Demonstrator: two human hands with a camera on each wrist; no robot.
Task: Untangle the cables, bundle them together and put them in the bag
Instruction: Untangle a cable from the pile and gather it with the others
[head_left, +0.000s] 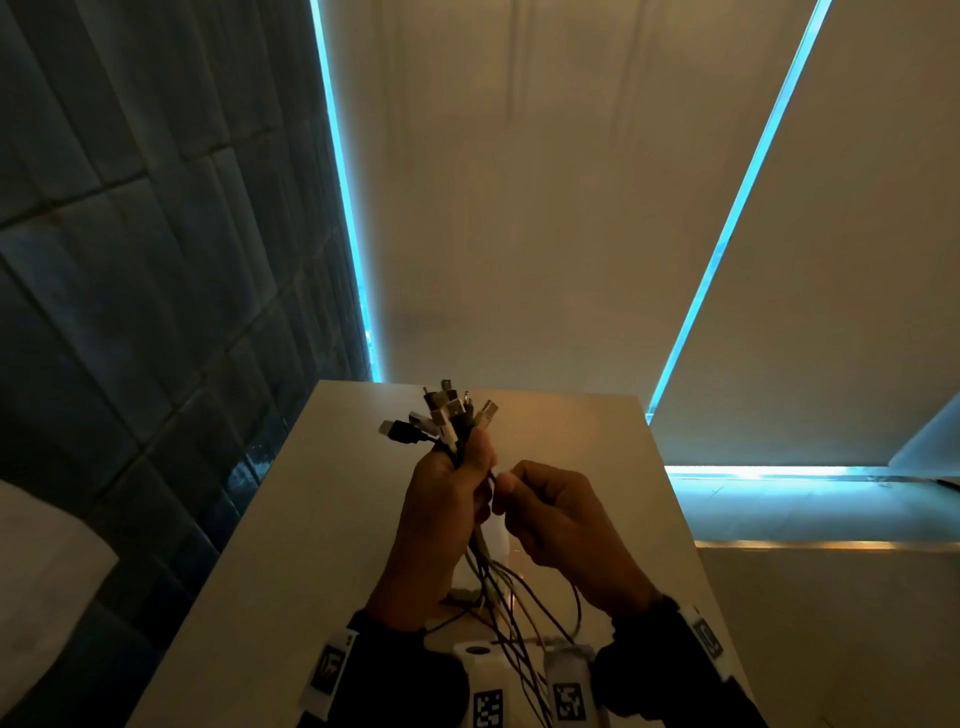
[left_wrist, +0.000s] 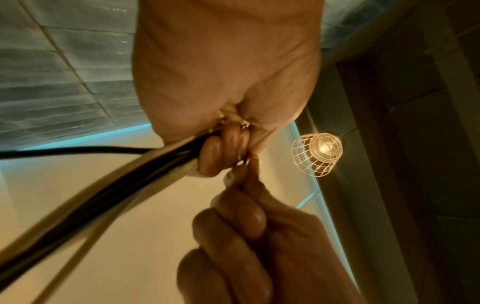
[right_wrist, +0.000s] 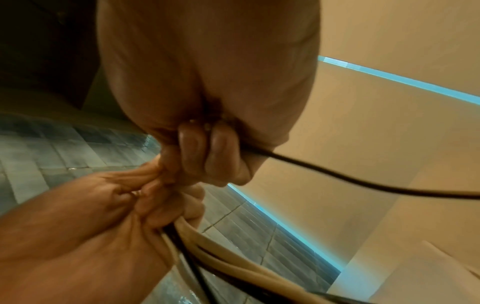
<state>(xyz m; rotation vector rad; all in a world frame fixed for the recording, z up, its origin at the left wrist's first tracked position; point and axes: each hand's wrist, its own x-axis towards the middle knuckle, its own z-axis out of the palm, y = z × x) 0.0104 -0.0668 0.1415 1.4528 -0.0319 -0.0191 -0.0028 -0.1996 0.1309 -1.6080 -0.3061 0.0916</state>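
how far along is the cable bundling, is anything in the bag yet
Mostly gathered: the left hand grips the cables with their plugs fanned out above the fist. In hand: the right hand holds a single black cable beside the bundle. Left: tails hang loose over the table, and no bag is in view.

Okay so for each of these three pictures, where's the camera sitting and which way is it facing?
Head: worn on the head, looking forward and down at both hands over the white table; forearms and wristbands show.
Left wrist: looks along the left hand up toward a caged lamp; the right hand shows below.
Right wrist: looks along the right hand toward the tiled wall; the left hand enters lower left.
All share the cables.
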